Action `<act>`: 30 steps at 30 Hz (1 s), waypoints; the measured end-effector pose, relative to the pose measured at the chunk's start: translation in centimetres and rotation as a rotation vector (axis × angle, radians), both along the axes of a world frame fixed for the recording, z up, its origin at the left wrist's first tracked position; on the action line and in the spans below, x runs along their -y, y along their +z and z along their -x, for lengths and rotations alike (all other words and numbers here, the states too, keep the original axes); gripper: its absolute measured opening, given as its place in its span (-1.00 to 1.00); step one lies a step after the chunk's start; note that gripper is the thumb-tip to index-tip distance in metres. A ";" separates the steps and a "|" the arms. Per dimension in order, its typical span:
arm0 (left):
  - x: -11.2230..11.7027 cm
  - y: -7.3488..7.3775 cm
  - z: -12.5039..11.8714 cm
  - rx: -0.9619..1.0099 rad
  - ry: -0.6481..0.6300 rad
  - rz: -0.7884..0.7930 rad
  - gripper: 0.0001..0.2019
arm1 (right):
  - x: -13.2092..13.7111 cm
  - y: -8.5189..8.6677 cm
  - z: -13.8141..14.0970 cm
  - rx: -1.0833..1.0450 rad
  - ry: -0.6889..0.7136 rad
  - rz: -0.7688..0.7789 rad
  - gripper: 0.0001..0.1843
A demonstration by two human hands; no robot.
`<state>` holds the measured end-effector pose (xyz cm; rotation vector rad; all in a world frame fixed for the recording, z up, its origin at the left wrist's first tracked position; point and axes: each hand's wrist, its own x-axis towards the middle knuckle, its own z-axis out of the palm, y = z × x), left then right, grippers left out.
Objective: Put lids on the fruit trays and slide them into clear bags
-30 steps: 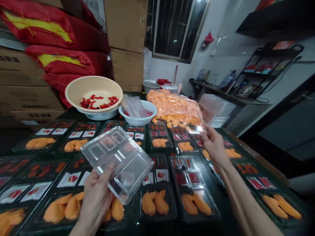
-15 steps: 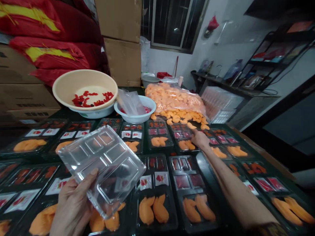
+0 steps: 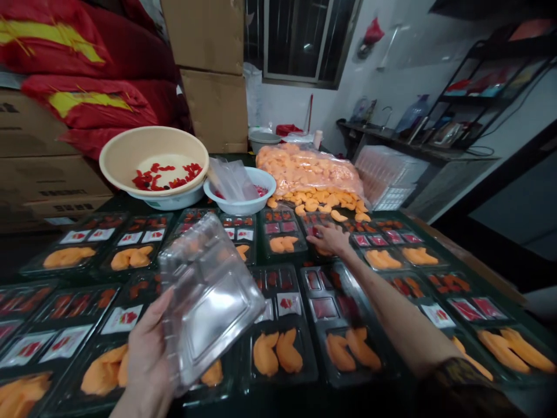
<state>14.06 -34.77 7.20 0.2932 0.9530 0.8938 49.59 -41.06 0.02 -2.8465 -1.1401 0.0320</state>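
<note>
My left hand [image 3: 145, 355] grips a clear plastic compartment lid [image 3: 209, 296], tilted above the near black trays. My right hand [image 3: 328, 238] reaches far across the table and lies palm down over a black tray [image 3: 324, 232] holding orange fruit pieces and red packets. Its fingers look loosely curled and I cannot make out whether anything is in them. Loose orange pieces [image 3: 322, 204] lie just beyond it, spilled from a large clear bag [image 3: 307, 171].
Black compartment trays [image 3: 278, 342] with orange fruit slices and red packets cover the table. At the back stand a beige bowl of red bits [image 3: 152, 159], a white bowl [image 3: 241, 188], stacked clear lids [image 3: 385, 180], cardboard boxes and red sacks.
My left hand has tilted the clear lid more upright and shifted it right. My right hand left the bag's edge and moved left and down onto a tray.
</note>
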 end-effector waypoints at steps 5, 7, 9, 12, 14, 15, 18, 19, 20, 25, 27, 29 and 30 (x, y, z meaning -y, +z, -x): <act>1.0 1.4 -0.1 0.074 -0.023 0.077 -0.76 | 1.6 2.0 0.9 0.020 0.009 -0.015 -0.38; 1.1 1.4 0.2 0.066 -0.016 0.032 -0.78 | 2.5 2.8 2.2 0.039 0.020 -0.008 -0.49; 1.0 1.3 0.5 0.072 -0.021 0.019 -0.78 | 2.9 3.3 4.1 0.020 0.060 0.037 -0.56; 1.0 1.1 0.7 0.131 0.009 0.031 -0.78 | 2.2 3.6 6.9 -0.031 0.127 0.134 -0.68; 1.0 1.0 0.8 0.174 0.026 0.026 -0.76 | 1.1 3.6 8.2 -0.043 0.156 0.188 -0.71; 1.0 0.8 1.0 0.190 0.019 0.021 -0.75 | 0.5 3.6 8.5 -0.045 0.170 0.213 -0.70; 0.6 -0.4 2.0 0.237 0.006 -0.016 -0.75 | -0.6 3.7 8.4 -0.047 0.224 0.279 -0.69; 0.4 -0.8 2.5 0.262 0.023 -0.043 -0.75 | -0.8 3.7 8.2 -0.045 0.243 0.297 -0.70; 0.1 -1.3 3.0 0.290 0.040 -0.069 -0.75 | -0.9 3.5 7.9 -0.041 0.263 0.310 -0.73; -1.0 -2.8 5.1 0.392 -0.027 -0.098 -0.75 | -0.4 2.8 6.8 -0.023 0.356 0.321 -0.76; -1.1 -2.8 5.4 0.412 -0.046 -0.084 -0.74 | -0.3 2.6 6.7 -0.029 0.364 0.321 -0.78; -1.2 -2.7 5.5 0.422 -0.045 -0.070 -0.73 | -0.4 2.6 6.8 -0.039 0.358 0.316 -0.82; -1.3 -2.6 5.5 0.430 -0.051 -0.065 -0.73 | -0.5 2.7 6.8 -0.045 0.354 0.308 -0.83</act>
